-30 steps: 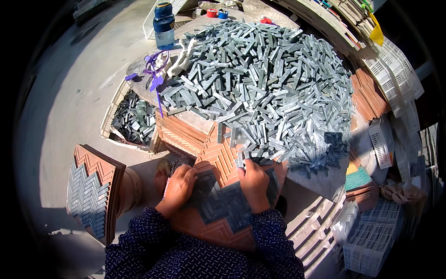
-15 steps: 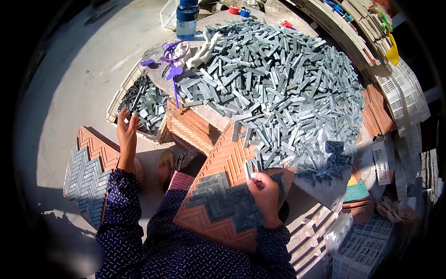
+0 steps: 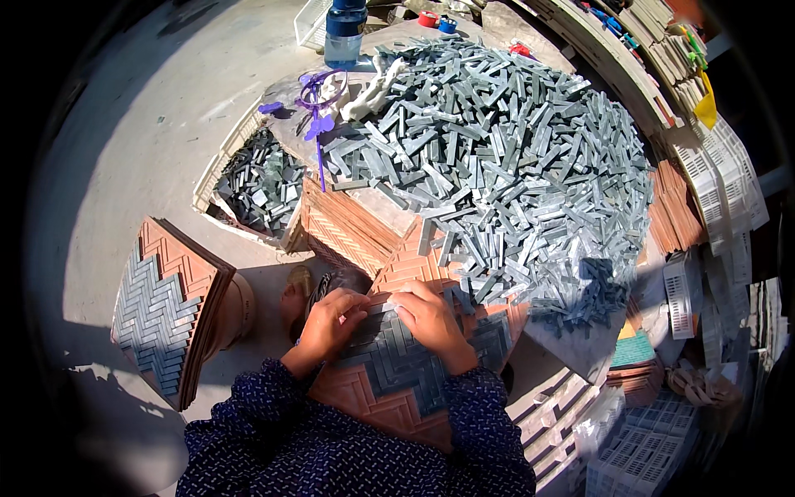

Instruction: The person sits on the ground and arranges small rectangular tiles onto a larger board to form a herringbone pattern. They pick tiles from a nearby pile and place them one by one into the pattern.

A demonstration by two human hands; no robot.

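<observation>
A terracotta-coloured tray with herringbone slots (image 3: pixel 364 389) lies tilted in front of me, partly filled with dark grey stone strips (image 3: pixel 389 352). Over its upper left part is my left hand (image 3: pixel 325 327), fingers bent and drawn together; what they grip, if anything, is hidden. Close to its right, my right hand (image 3: pixel 431 323) is closed over the filled rows, with a pale sliver at its fingertips, seemingly the end of a stone strip. Beyond the tray spreads a big heap of loose grey stone strips (image 3: pixel 513 166), some lying over the tray's far edge.
A stack of filled trays (image 3: pixel 157 306) stands on a round support at left. A cream crate (image 3: pixel 224 157) holds dark stone pieces. Empty slotted trays (image 3: pixel 348 224) are stacked beyond mine. A blue water bottle (image 3: pixel 344 37) and a purple wand (image 3: pixel 319 128) are at the back; white plastic grids (image 3: pixel 650 439) lie at right.
My left hand has come down and right, from beside the left stack to the tray. My right hand has moved left and slightly up with the strip, meeting the left over the filled rows.
</observation>
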